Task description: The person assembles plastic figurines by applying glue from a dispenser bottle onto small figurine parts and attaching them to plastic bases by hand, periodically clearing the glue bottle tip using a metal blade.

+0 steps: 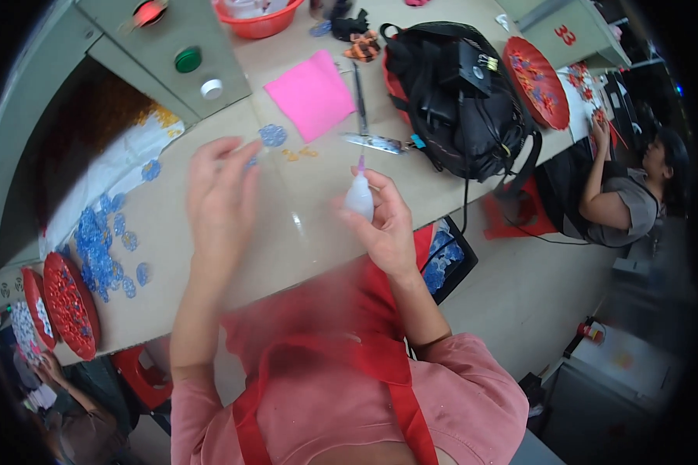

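Glue bottle (359,195) sits upright in my right hand (384,225), fingers wrapped tight around its small white body, purple nozzle pointing up over the tan table (209,256). My left hand (219,194) hovers open, fingers spread and blurred, holding nothing, just short of a blue flower piece (272,135). More blue pieces (101,244) lie scattered well off to my left, pink sheet (312,94) ahead.
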{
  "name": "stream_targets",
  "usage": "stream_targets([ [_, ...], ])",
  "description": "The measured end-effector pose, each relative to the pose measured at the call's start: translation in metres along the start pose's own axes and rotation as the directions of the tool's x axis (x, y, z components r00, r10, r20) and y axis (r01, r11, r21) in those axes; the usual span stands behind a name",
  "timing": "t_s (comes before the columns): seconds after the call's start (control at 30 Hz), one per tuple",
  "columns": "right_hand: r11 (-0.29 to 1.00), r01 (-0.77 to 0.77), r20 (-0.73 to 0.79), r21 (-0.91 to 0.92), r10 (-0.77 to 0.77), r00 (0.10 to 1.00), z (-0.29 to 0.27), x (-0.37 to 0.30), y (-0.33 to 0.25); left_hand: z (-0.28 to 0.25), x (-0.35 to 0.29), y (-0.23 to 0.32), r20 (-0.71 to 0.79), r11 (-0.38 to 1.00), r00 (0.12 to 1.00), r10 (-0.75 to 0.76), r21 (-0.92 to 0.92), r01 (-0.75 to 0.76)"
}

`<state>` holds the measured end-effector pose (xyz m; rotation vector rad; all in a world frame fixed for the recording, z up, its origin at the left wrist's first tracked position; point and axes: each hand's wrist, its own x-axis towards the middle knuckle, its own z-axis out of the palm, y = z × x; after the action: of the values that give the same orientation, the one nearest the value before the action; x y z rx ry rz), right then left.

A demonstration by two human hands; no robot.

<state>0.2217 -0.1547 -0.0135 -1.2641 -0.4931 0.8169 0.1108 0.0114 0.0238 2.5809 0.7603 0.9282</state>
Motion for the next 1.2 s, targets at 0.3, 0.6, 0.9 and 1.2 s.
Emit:
stream_targets([
  [0.3, 0.995, 0.098, -0.035, -0.006, -0.098, 0.995, -0.025, -0.010, -0.015, 0.117, 0.061, 0.000, 0.187, 0.986, 0.970, 0.156, -0.087, -0.142],
  [0.6, 0.986, 0.156, -0.036, 0.063, -0.154, 0.987, -0.046, -0.008, -0.015, 0.072, 0.054, 0.047, 0.697, -0.054, 0.691, -0.192, -0.711, 0.702],
  [0.9, 0.932, 0.267, -0.143, -0.245, -0.307, 0.941, -0.051, -0.010, -0.014, 0.073, 0.038, 0.083, 0.786, -0.078, 0.618, 0.010, -0.615, 0.784],
  [1.2, 0.897, 0.298, -0.113, -0.328, -0.350, 0.930, -0.036, -0.024, -0.016, 0.077, 0.029, 0.049, 0.695, 0.193, 0.717, 0.053, -0.711, 0.676],
])
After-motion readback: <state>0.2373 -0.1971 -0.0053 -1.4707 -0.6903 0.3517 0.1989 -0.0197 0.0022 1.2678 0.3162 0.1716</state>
